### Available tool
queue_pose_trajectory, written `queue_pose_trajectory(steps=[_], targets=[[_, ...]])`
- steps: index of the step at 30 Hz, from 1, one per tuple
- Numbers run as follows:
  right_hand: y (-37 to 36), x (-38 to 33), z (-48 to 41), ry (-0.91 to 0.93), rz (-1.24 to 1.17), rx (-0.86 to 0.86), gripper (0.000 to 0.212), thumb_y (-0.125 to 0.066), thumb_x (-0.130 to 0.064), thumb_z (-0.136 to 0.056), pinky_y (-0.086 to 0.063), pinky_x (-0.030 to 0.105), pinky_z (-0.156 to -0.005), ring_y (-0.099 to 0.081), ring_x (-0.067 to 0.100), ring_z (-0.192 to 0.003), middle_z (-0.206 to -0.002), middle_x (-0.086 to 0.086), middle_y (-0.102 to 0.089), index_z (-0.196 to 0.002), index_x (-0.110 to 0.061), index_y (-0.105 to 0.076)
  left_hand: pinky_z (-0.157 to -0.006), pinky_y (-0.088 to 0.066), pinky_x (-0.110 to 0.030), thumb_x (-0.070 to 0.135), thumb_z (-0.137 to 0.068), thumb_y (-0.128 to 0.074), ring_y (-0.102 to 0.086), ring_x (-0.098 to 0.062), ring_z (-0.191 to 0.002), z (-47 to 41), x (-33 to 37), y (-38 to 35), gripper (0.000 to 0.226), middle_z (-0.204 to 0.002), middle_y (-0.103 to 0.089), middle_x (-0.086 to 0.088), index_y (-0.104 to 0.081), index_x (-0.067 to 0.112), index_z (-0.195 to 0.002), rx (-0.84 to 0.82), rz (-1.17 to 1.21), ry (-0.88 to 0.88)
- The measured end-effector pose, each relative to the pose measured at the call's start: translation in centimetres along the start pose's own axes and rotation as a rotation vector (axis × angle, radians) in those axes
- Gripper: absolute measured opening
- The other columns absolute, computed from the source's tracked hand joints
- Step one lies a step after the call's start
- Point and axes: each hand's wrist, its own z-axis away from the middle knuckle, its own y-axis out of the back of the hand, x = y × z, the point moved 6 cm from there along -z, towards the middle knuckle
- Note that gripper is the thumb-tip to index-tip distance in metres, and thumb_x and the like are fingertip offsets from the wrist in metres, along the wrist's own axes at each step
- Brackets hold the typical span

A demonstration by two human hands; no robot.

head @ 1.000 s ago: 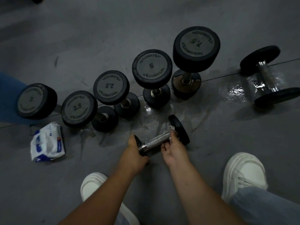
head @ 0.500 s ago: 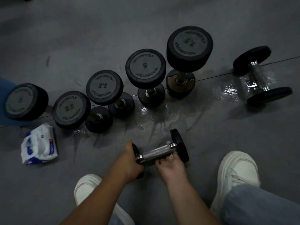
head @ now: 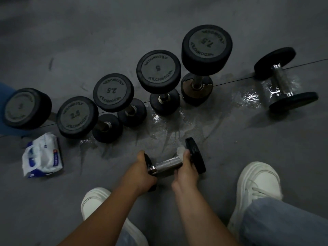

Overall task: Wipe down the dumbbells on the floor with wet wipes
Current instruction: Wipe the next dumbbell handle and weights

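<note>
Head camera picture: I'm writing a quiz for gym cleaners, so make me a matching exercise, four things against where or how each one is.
Things:
1. small dumbbell
2. pack of wipes
3. 7.5 dumbbell
4. right shoe

States:
a. standing on end
b. lying flat, at the left
c. gripped by the left hand and the right hand
d. white, worn on a foot

Pairs: 1-c, 2-b, 3-a, 4-d
</note>
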Motion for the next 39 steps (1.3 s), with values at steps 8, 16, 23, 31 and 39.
queue_pose_trajectory(steps=[8,16,23,31,39], targets=[[0.5,-0.1,0.3,0.049,0.056,0.006,0.032,-0.060,-0.031,-0.094,-0.051,0.034,-0.088,-0.062,0.018,-0.100,-0.113,0.006,-0.066,-0.122,-0.017,-0.060,-0.072,-0.043,-0.025,0.014,-0.077,-0.073,-0.052,-0.018,-0.086,0.0,0.0,0.0,0.093,-0.103,-0.048,-0.002,-0.014,0.021,-0.149,0.005,0.001,-0.013],[5.2,2.8,0.7,-0.288,-0.013,0.162,0.029,-0.039,-0.015,-0.102,-0.032,0.015,-0.041,-0.038,0.007,-0.049,-0.066,0.002,-0.041,-0.076,-0.014,-0.051,-0.075,-0.043,-0.025,0.016,-0.077,-0.073,-0.052,-0.020,-0.088,-0.4,-0.3,-0.1,0.098,-0.106,-0.052,-0.005,-0.009,0.022,-0.151,-0.002,-0.008,-0.006],[1.6,-0.1,-0.5,-0.156,-0.216,-0.030,0.030,-0.041,-0.004,-0.096,-0.031,0.014,-0.080,-0.046,-0.004,-0.071,-0.070,0.001,-0.045,-0.069,-0.016,-0.047,-0.081,-0.050,-0.030,0.015,-0.075,-0.074,-0.060,-0.029,-0.099,-0.6,-0.6,-0.3,0.096,-0.116,-0.058,-0.012,-0.014,0.021,-0.150,0.013,-0.006,0.000],[2.8,0.3,0.9,-0.034,-0.113,-0.035,0.027,-0.049,-0.001,-0.096,-0.046,0.031,-0.093,-0.060,0.022,-0.100,-0.094,0.011,-0.063,-0.123,-0.005,-0.052,-0.074,-0.045,-0.026,0.014,-0.076,-0.074,-0.054,-0.022,-0.089,-0.4,-0.4,-0.3,0.098,-0.105,-0.049,-0.005,-0.011,0.021,-0.151,0.000,-0.003,-0.011],[0.2,0.2,0.7,-0.002,0.032,0.037,0.021,-0.061,-0.035,-0.093,-0.048,0.028,-0.075,-0.063,0.020,-0.103,-0.106,0.003,-0.067,-0.107,-0.020,-0.064,-0.074,-0.042,-0.024,0.015,-0.078,-0.073,-0.051,-0.018,-0.088,-0.1,-0.3,-0.3,0.098,-0.114,-0.056,-0.009,-0.009,0.021,-0.152,0.006,-0.001,-0.017]])
